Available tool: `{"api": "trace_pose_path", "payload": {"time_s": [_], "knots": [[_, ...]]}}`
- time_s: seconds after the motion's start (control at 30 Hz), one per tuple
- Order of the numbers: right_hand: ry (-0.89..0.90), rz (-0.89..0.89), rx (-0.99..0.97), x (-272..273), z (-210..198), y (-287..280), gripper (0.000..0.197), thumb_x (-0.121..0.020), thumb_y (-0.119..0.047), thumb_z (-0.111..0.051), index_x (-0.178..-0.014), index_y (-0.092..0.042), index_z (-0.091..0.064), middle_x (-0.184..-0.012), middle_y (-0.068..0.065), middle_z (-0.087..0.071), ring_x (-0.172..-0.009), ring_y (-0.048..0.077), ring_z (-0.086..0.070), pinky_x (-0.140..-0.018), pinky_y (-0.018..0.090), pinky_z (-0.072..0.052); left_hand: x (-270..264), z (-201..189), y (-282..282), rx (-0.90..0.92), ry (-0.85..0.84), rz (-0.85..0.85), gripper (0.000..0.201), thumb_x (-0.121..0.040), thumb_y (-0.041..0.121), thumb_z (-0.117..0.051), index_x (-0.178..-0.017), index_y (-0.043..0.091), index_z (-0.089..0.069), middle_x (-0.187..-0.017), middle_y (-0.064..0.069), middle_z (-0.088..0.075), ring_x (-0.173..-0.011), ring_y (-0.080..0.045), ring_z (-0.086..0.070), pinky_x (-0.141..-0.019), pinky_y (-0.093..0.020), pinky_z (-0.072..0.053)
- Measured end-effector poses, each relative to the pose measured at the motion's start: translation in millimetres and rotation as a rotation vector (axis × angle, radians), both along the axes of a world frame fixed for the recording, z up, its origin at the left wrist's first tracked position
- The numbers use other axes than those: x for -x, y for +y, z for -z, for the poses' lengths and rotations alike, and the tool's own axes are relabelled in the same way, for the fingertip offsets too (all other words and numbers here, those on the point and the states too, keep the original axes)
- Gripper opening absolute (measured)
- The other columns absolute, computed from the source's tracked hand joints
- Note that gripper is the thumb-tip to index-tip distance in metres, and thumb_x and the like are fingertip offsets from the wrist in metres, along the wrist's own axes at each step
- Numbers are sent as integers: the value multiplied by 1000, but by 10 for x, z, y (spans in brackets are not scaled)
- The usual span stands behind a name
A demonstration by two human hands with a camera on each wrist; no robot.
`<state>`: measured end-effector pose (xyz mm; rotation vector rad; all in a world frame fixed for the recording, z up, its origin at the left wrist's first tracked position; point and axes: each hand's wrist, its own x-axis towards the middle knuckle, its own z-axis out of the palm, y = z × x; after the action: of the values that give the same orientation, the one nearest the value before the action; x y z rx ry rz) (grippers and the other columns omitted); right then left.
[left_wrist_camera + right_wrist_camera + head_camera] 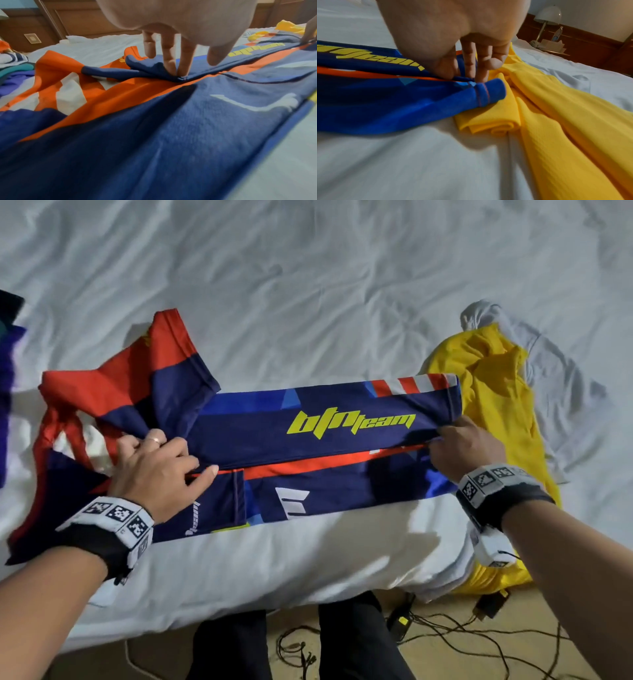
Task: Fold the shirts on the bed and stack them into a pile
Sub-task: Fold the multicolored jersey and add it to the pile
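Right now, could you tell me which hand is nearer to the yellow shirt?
Right. The right hand pinches the jersey hem right beside the yellow shirt; the left hand grips the jersey's far end.

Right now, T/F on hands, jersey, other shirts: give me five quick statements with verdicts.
1. Both hands hold the navy jersey. True.
2. The left hand grips the hem end. False: it pinches the sleeve end; the right hand holds the hem end.
3. The yellow shirt lies beside the jersey's hem. True.
4. The jersey is fully folded. False: one long side is turned over, sleeves still spread.
5. The yellow shirt is neatly folded. False: it lies crumpled, over a white shirt.
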<state>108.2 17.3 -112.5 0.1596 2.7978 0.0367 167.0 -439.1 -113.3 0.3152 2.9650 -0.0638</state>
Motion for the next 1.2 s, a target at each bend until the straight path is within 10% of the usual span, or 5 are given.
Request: {"api": "trace_pose_path", "payload": {"time_s": [0.2,0.43,0.77,1.0,1.2], "knots": [[268,-183,127,491,25,-43,21,-85,-16,-49,-82,-3,-66,-94,17,-63,-79,42,-60,-57,38,-44,389,116,171,-184,99,-48,43,-91,49,-46,-86,15,-73,-92,-5,-64,-89,-35,-57,-80,-49,-39],[129,-455,121,357,305,-458,58,-94,-49,-41,-143,-21,-44,-154,12,-35,-136,37,-39,-100,51,-37,134,500,735,-80,-196,-107,85,-84,72,-34,-158,31,-21,-165,-10,-17,-147,-42,-20,-113,-61,-26],[84,-247,-39,177,540,183,78,-94,-70,-14,-157,-24,-13,-166,7,1,-152,23,1,-119,50,-15,0,674,845,-4,-192,-187,91,-80,86,-20,-158,41,-5,-168,-6,0,-151,-41,-6,-117,-64,-12],[49,-523,122,-218,535,-658,76,-93,-71,-25,-155,-28,-24,-165,8,-7,-151,36,-9,-113,55,-23,43,590,828,-57,-273,-206,92,-78,89,-18,-157,45,-2,-168,-4,3,-151,-40,-5,-117,-64,-11],[-67,-231,-31,-152,392,-353,72,-93,-66,-17,-154,-30,-25,-164,3,-15,-150,28,-15,-115,53,-20,159,464,789,-161,-454,-236,95,-77,91,-28,-153,50,11,-165,3,20,-152,-32,16,-121,-57,3]]}}
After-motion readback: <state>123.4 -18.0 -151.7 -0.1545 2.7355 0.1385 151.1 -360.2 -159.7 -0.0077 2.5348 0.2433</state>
